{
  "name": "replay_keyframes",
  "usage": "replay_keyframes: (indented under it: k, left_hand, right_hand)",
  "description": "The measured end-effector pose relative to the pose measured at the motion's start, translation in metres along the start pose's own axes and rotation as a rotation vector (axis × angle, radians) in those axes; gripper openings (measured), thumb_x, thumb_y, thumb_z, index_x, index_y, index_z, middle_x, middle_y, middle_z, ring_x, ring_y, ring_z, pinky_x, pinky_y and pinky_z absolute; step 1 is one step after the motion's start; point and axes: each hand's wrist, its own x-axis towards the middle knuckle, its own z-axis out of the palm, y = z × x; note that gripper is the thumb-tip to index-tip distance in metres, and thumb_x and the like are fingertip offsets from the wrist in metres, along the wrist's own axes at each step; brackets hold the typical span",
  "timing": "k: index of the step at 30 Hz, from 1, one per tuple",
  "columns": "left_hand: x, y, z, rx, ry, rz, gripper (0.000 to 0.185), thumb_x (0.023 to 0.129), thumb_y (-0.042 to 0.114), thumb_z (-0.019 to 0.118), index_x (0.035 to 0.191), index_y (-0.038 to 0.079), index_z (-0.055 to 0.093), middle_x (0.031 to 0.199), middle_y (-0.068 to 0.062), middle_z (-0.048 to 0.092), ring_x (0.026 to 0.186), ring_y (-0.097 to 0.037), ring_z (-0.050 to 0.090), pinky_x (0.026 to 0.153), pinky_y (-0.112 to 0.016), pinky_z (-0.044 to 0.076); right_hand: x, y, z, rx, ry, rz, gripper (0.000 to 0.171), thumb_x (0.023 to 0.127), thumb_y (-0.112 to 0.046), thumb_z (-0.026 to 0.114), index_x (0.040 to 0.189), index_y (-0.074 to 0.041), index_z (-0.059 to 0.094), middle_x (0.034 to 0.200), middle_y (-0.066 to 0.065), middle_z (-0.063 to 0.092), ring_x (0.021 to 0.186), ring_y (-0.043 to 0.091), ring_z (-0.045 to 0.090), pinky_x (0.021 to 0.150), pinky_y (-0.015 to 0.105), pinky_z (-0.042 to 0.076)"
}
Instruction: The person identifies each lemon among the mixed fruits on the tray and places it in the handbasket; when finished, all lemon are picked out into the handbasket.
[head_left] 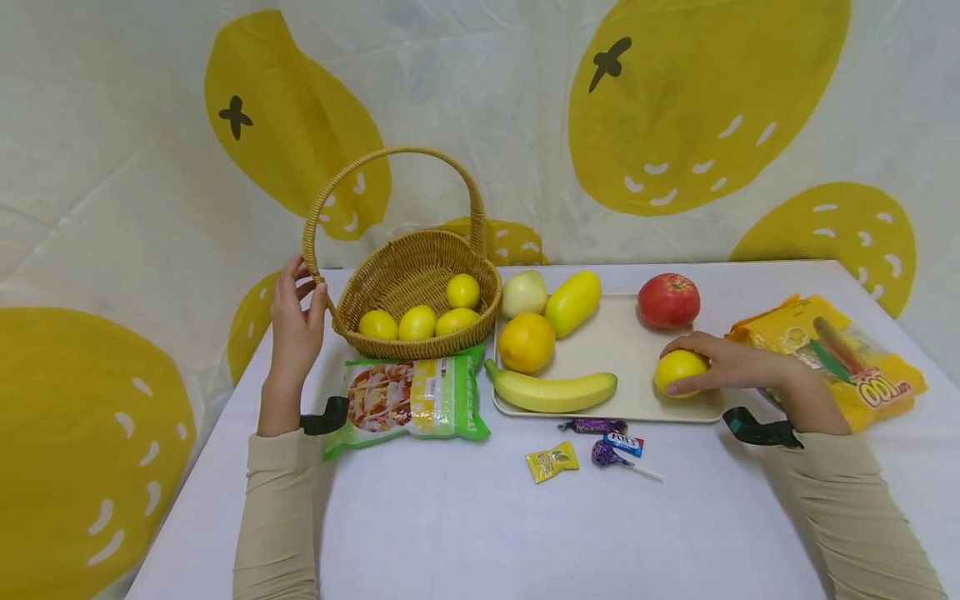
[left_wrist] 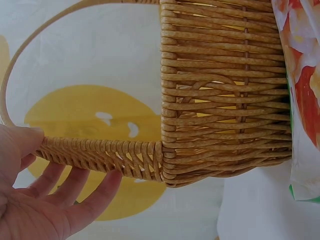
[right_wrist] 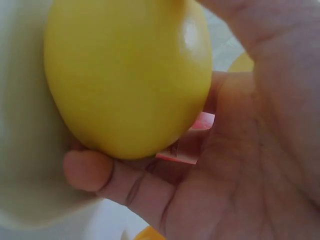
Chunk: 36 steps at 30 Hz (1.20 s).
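Head view counts out the spread. One wicker basket stands at the back left of the tabletop with four lemons inside it. A fifth lemon lies at the right end of the one cream tray, and the right hand curls its fingers and thumb round it; the right wrist view shows the fruit cupped against the palm. Also on the tray are one banana, one orange, one pale onion-like bulb, one yellow mango-like fruit and one red apple. The left hand rests on the foot of the basket's handle, thumb on top and relaxed fingers beneath. Two snack bags lie flat: a green one just in front of the basket, a yellow one at far right. Four wrapped sweets sit in front of the tray.
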Motion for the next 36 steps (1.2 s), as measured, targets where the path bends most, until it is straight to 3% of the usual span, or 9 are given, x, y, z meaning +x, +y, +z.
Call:
replay_keyframes:
  k: [4, 9, 15, 18, 21, 24, 36]
  left_hand:
    - [0.000, 0.000, 0.001, 0.002, 0.001, -0.002, 0.052, 0.103, 0.012, 0.048, 0.149, 0.000, 0.027, 0.136, -0.025, 0.041, 0.124, -0.038, 0.051, 0.092, -0.057, 0.050]
    - [-0.001, -0.001, 0.001, -0.004, 0.004, -0.007, 0.052, 0.103, 0.012, 0.048, 0.149, 0.001, 0.028, 0.135, -0.026, 0.041, 0.123, -0.039, 0.052, 0.092, -0.057, 0.050]
    - [-0.002, -0.001, 0.001, -0.004, 0.007, 0.001, 0.052, 0.102, 0.010, 0.048, 0.148, -0.001, 0.028, 0.134, -0.027, 0.042, 0.123, -0.041, 0.052, 0.091, -0.058, 0.050]
    - [-0.003, -0.001, 0.001, -0.002, 0.008, 0.001, 0.051, 0.102, 0.010, 0.048, 0.148, -0.001, 0.028, 0.134, -0.027, 0.042, 0.123, -0.042, 0.051, 0.092, -0.058, 0.050]
    - [-0.003, -0.002, 0.001, -0.002, 0.008, -0.001, 0.051, 0.102, 0.010, 0.048, 0.149, -0.001, 0.028, 0.135, -0.027, 0.041, 0.124, -0.041, 0.051, 0.092, -0.058, 0.050]
    - [-0.003, -0.002, 0.001, -0.001, 0.008, 0.001, 0.052, 0.102, 0.010, 0.048, 0.149, -0.001, 0.028, 0.135, -0.027, 0.041, 0.124, -0.041, 0.051, 0.092, -0.057, 0.050]
    - [-0.001, 0.000, 0.002, 0.003, 0.011, 0.002, 0.052, 0.103, 0.011, 0.047, 0.149, -0.001, 0.028, 0.136, -0.026, 0.042, 0.124, -0.039, 0.052, 0.092, -0.057, 0.050]
  right_hand:
    - [-0.001, 0.000, 0.000, 0.020, -0.005, -0.005, 0.059, 0.085, -0.042, 0.073, 0.131, -0.011, 0.053, 0.126, 0.015, 0.052, 0.112, 0.033, 0.045, 0.091, 0.053, 0.044]
    - [-0.003, 0.000, 0.000, 0.081, -0.029, -0.018, 0.062, 0.089, -0.038, 0.069, 0.142, -0.014, 0.044, 0.141, 0.022, 0.042, 0.121, 0.040, 0.038, 0.097, 0.069, 0.036]
    - [-0.005, 0.001, -0.001, 0.117, -0.032, -0.032, 0.068, 0.092, -0.035, 0.066, 0.148, -0.012, 0.037, 0.146, 0.027, 0.036, 0.124, 0.043, 0.036, 0.099, 0.072, 0.033]
    - [-0.004, 0.000, -0.001, 0.112, -0.008, -0.043, 0.068, 0.091, -0.035, 0.068, 0.147, -0.011, 0.039, 0.141, 0.026, 0.043, 0.120, 0.041, 0.042, 0.097, 0.066, 0.040]
    - [0.000, 0.001, 0.001, 0.094, 0.044, -0.073, 0.065, 0.087, -0.034, 0.072, 0.141, -0.010, 0.046, 0.132, 0.019, 0.052, 0.113, 0.035, 0.048, 0.092, 0.050, 0.049]
    - [0.005, 0.000, 0.004, 0.081, 0.088, -0.101, 0.061, 0.084, -0.033, 0.077, 0.133, -0.008, 0.052, 0.122, 0.012, 0.058, 0.107, 0.028, 0.050, 0.086, 0.034, 0.051]
    - [0.005, -0.018, 0.000, 0.102, 0.149, -0.186, 0.057, 0.084, -0.025, 0.077, 0.131, -0.004, 0.053, 0.126, 0.014, 0.057, 0.110, 0.028, 0.053, 0.085, 0.022, 0.051]
